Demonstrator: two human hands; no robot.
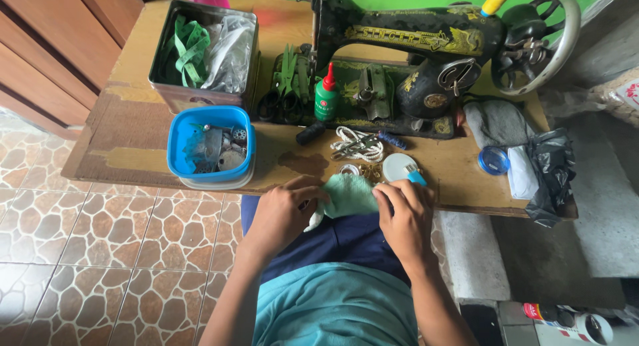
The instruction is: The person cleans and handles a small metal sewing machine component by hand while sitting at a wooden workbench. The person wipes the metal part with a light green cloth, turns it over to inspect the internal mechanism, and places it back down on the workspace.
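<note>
Both of my hands hold a small pale green piece of cloth (347, 194) at the near edge of a wooden table (133, 136). My left hand (285, 209) pinches its left end, fingers curled. My right hand (404, 216) grips its right end. Whether the right hand also holds a needle cannot be told. A black treadle sewing machine (413, 50) with gold decoration stands at the back of the table, beyond my hands.
A blue plastic tub (178, 143) of small parts sits left of my hands, a metal tin (174, 96) with green tape behind it. A green oil bottle (325, 96), black thread spool (310, 133), white cord (356, 145), round white lid (397, 165), blue cap (494, 160) and black bag (549, 176) lie about.
</note>
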